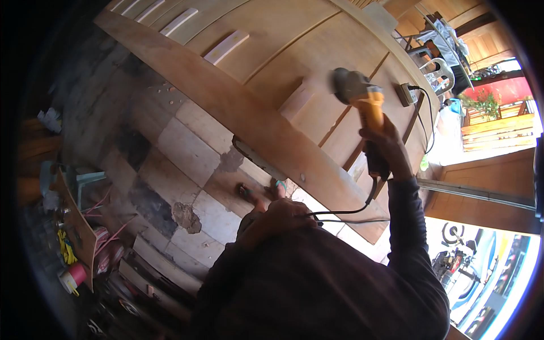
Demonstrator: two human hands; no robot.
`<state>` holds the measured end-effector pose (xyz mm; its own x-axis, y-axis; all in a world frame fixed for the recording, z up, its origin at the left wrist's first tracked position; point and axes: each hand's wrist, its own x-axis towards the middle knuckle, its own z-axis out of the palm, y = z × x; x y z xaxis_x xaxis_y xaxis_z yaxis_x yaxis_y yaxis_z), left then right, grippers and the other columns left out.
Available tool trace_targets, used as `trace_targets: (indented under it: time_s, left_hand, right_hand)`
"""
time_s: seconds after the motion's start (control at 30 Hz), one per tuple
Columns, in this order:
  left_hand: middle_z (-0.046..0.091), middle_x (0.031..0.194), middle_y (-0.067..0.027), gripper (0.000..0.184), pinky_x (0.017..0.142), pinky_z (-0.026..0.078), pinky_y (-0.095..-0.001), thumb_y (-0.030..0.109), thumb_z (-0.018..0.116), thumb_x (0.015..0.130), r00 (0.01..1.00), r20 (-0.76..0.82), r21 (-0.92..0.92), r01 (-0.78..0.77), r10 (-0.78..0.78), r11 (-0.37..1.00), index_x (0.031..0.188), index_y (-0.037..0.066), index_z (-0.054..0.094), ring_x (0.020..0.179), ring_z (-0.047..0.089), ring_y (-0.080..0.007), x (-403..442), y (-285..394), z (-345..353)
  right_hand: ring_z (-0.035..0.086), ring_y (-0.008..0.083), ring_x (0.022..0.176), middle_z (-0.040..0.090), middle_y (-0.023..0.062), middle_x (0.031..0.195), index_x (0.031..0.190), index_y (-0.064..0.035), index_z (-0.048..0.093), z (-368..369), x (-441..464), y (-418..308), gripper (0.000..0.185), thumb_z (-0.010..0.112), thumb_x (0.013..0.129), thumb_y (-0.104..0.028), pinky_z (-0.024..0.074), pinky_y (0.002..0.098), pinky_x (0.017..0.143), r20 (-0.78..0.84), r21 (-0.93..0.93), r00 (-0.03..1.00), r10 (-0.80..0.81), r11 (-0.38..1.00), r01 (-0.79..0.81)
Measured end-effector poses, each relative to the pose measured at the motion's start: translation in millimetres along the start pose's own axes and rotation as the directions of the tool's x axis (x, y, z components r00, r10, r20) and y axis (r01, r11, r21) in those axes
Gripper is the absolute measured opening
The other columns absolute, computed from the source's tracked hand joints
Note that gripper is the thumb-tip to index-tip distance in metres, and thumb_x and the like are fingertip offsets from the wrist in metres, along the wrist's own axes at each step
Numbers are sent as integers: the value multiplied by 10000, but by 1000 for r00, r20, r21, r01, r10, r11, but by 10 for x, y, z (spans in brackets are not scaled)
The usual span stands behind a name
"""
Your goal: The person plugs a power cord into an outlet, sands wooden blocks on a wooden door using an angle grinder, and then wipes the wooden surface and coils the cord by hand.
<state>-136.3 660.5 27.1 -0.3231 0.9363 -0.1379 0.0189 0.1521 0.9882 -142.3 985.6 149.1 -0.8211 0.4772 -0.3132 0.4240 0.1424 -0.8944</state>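
My right hand (pixel 391 148) is closed around the body of a yellow and black angle grinder (pixel 371 110). The grinder's round head is blurred and hangs over a large wooden panel (pixel 306 56); I cannot tell whether it touches the wood. A pale wooden block (pixel 297 101) on the panel lies near the grinder's head. From the handle a black power cord (pixel 345 212) loops down to my left hand (pixel 283 215). That hand is at my waist, its fingers curled at the cord.
More pale strips (pixel 226 47) are set along the panel. A power outlet box (pixel 407 94) with a plugged-in cable sits at its right. Cracked floor tiles (pixel 187 141) lie below. A white plastic chair (pixel 439 76) stands behind, and a motorcycle (pixel 453 258) shows outside.
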Motion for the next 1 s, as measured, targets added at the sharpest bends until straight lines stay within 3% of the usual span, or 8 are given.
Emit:
trace_targets:
  time_s: [0.3, 0.33, 0.43, 0.57, 0.7, 0.83, 0.93, 1.0]
  left_hand:
    - [752, 1062, -108, 194, 893, 594, -400, 228, 751, 985, 929, 168, -60, -325, 330, 944, 1073, 58, 778, 974, 762, -307, 105, 717, -273]
    - [730, 1113, -114, 184, 910, 605, -391, 126, 759, 944, 883, 153, -28, -446, 444, 895, 1110, 48, 755, 1000, 749, -306, 113, 790, -289]
    - [735, 1215, -76, 297, 910, 604, -369, 195, 823, 888, 674, 29, 157, -733, 738, 662, 1158, 91, 762, 1056, 739, -283, 110, 855, -260]
    - [705, 1198, -106, 362, 866, 618, -395, 141, 764, 846, 508, -5, 343, -808, 861, 479, 1200, 75, 727, 1095, 713, -257, -42, 1046, -507]
    - [736, 1018, -100, 277, 727, 621, -407, 163, 807, 896, 804, -38, 365, -541, 593, 757, 1146, 87, 714, 872, 749, -269, 176, 593, -649]
    - [752, 978, -74, 261, 699, 616, -416, 124, 808, 902, 863, -159, 357, -403, 479, 843, 1145, 121, 712, 802, 752, -294, 463, 139, -771]
    - [743, 967, -69, 179, 767, 615, -409, 116, 831, 886, 946, 9, 340, -309, 325, 888, 1045, 116, 750, 866, 753, -300, 581, 61, -916]
    - [742, 984, -80, 122, 831, 611, -395, 101, 832, 882, 944, 113, 331, -329, 309, 884, 992, 101, 778, 918, 752, -295, 648, -3, -980]
  right_hand:
    - [644, 145, 641, 627, 51, 865, 1215, -44, 582, -408, -1038, -207, 334, 733, 937, -151, 562, 303, 592, -368, 183, 922, 122, 981, -57]
    - [641, 145, 632, 627, 53, 857, 1207, -49, 579, -462, -1130, -205, 322, 732, 944, -155, 557, 297, 576, -406, 216, 909, 99, 976, -10]
    - [625, 145, 588, 625, 64, 803, 1174, -52, 577, -424, -1409, -366, 301, 735, 971, -208, 531, 279, 521, -524, 200, 850, 56, 978, 60]
    - [607, 145, 617, 621, 73, 809, 1204, -17, 597, -355, -1668, -394, 306, 690, 991, -216, 488, 280, 536, -659, 77, 752, 16, 996, 47]
    - [624, 136, 850, 641, 89, 1057, 1374, 20, 586, -301, -1730, -616, 480, 724, 925, -77, 500, 272, 773, -573, 224, 819, 22, 966, 131]
    - [636, 148, 825, 651, 92, 1044, 1368, 17, 586, -272, -1536, -426, 476, 723, 927, -98, 513, 283, 745, -658, -20, 733, -174, 977, 213]
    - [642, 156, 769, 662, 92, 1013, 1320, 4, 598, -517, -1348, -356, 408, 703, 946, -121, 520, 296, 680, -653, 180, 751, 97, 983, 29]
    - [642, 159, 712, 664, 75, 939, 1254, -18, 599, -322, -1109, -339, 361, 711, 936, -147, 516, 308, 605, -608, 368, 788, 94, 913, 175]
